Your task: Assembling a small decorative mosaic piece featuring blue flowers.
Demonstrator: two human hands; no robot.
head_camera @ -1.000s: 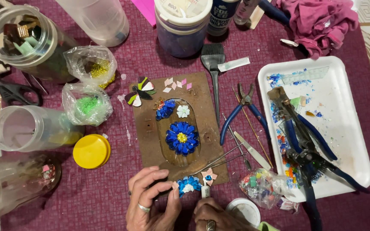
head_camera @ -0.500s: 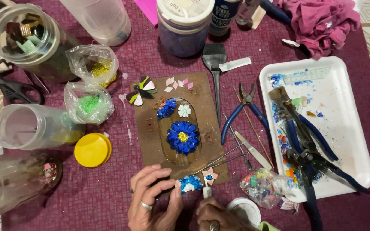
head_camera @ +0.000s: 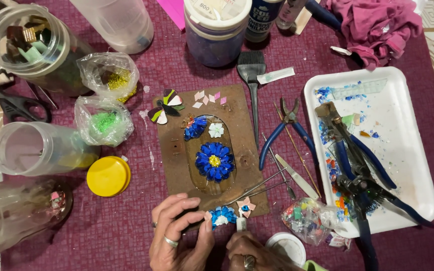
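Left hand (head_camera: 179, 236) at the near edge of the table (head_camera: 126, 226): fingers curled, thumb and fingertips pinched on a small blue-and-white mosaic flower (head_camera: 222, 217). The flower is held at the near edge of the brown board (head_camera: 237, 125), touching or just above it; which cannot be told. Right hand (head_camera: 249, 248) is closed on a small white tube (head_camera: 241, 224), tip pointed up at the flower, just beside it. A pink-and-white piece (head_camera: 246, 206) lies on the board next to the flower. A large blue flower (head_camera: 214, 161) sits mid-board in the oval recess. Metal tweezers (head_camera: 262, 188) lie across the board's near right corner. Yellow lid (head_camera: 108, 176) left of the board; white tray (head_camera: 408, 150) with cutters toward the right edge.
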